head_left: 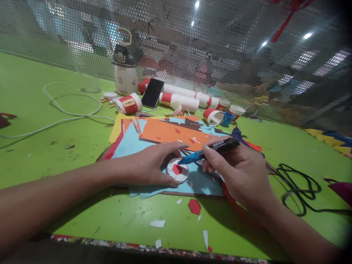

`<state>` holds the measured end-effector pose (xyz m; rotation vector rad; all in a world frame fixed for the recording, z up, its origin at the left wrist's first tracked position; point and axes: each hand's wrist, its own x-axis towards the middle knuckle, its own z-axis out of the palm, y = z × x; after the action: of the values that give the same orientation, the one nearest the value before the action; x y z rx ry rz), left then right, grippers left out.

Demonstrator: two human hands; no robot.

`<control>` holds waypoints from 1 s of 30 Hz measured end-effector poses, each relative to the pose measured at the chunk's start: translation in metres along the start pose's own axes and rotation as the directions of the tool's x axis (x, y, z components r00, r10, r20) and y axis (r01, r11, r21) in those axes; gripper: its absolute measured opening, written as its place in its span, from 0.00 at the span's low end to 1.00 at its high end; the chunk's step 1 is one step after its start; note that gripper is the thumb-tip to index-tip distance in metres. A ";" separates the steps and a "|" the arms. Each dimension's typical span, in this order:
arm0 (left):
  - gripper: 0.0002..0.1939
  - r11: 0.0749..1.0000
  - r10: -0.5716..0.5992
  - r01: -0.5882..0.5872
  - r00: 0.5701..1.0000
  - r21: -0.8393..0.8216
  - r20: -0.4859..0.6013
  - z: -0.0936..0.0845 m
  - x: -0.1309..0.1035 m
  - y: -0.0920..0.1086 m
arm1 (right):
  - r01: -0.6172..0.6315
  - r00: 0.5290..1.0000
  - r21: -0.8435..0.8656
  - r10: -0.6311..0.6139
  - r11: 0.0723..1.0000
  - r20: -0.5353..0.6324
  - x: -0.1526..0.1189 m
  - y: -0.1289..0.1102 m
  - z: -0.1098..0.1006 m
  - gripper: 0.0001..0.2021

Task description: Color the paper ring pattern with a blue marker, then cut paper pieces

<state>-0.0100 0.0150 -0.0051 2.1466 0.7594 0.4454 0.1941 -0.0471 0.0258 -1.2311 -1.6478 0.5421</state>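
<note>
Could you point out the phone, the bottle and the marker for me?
Phone point(153, 93): head view, on its dark screen.
Bottle point(125, 79): head view, on its pale body, below the lid.
Marker point(224, 145): head view, on its black barrel, in the right hand point(242, 172).

Blurred background behind mesh screen point(176, 47).

Matt paper sheets point(162, 130) lie under a glossy-screened phone point(153, 93).Matt paper sheets point(125, 146); smooth, glossy phone screen point(153, 93); smooth green tabletop point(90, 216).
</note>
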 end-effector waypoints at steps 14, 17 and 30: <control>0.46 0.998 -0.021 0.020 1.000 -0.052 -0.008 0.002 -0.001 -0.003 | 0.045 0.999 0.048 -0.045 0.998 0.002 -0.002 0.001 0.001 0.07; 0.47 0.995 -0.038 0.038 0.999 -0.090 0.006 0.000 -0.003 -0.002 | 0.011 0.999 0.030 -0.009 0.999 -0.048 0.000 -0.001 -0.003 0.08; 0.43 0.994 -0.081 0.084 0.996 -0.071 0.044 -0.004 -0.001 -0.001 | -0.040 0.982 0.404 0.111 0.914 -0.154 0.022 0.020 -0.021 0.06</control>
<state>-0.0134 0.0166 -0.0035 2.0421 0.7940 0.3788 0.2221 -0.0236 0.0286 -1.0075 -1.2671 0.7567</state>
